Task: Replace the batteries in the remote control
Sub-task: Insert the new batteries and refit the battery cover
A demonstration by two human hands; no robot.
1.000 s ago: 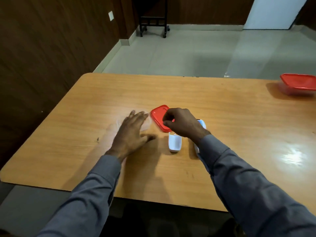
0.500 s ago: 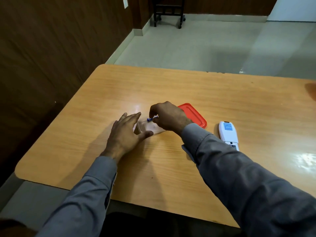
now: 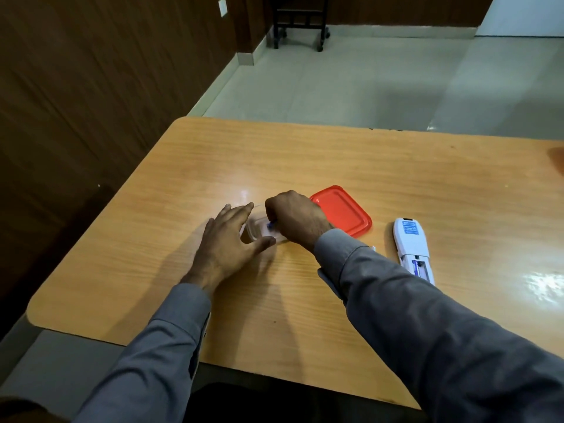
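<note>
A small clear container (image 3: 254, 228) stands on the wooden table (image 3: 305, 154). My left hand (image 3: 225, 239) cups it, thumb on the near side and fingers on the left. My right hand (image 3: 296, 218) is closed on a small blue battery (image 3: 270, 225), held low inside the container's mouth. The container's red lid (image 3: 343, 210) lies flat just right of my right hand. Further right the white remote control (image 3: 410, 236) lies face down. Its battery compartment (image 3: 419, 267) is open, with something blue showing inside.
A dark wood-panelled wall (image 3: 91, 102) runs close along the table's left edge. A black wheeled frame (image 3: 300, 22) stands on the tiled floor beyond the table. A small white piece (image 3: 374, 247) peeks out beside my right sleeve.
My right hand left the spot by the lid and remote, crossed left with the blue battery and lowered it into the clear container. My left hand has closed around the container.
</note>
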